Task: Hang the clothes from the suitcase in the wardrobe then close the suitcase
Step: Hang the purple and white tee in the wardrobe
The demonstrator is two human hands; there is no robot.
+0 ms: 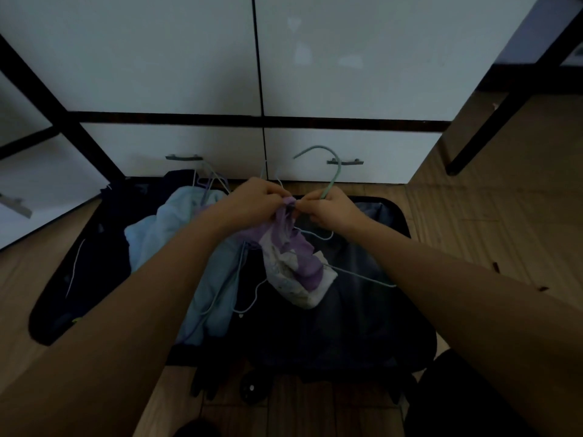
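A dark suitcase (pixel 362 326) lies open on the floor in front of a white wardrobe (pixel 347 58). Above it, my left hand (pixel 252 200) pinches the top of a purple and white garment (pixel 296 266), which hangs down crumpled. My right hand (pixel 334 209) grips a green wire hanger (pixel 328 165) by its neck, hook pointing up, right beside the garment's top. The hanger's lower wire runs out to the right under the cloth. A light blue garment (pixel 195 247) lies in the suitcase's left part with several more thin hangers (pixel 246 298) on it.
The wardrobe doors are shut, with two drawers (pixel 176 146) and handles below them. Dark clothing (pixel 104 247) fills the suitcase's left half. Wooden floor (pixel 489 216) spreads to the right, where a black table leg (pixel 492 121) slants down. The suitcase wheels (pixel 252 386) are near me.
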